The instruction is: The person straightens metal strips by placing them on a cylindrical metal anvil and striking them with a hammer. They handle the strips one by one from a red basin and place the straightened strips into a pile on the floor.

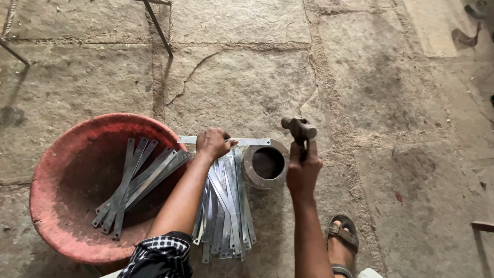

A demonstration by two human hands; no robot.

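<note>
Left hand (pixel 212 143) pins metal strip (pixel 251 141); right hand (pixel 303 170) grips hammer (pixel 299 128).

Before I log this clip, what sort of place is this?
Probably a small metalworking spot on a stone floor: a hammer in the right hand, flat metal strips piled by a metal ring, more in a red basin.
</note>
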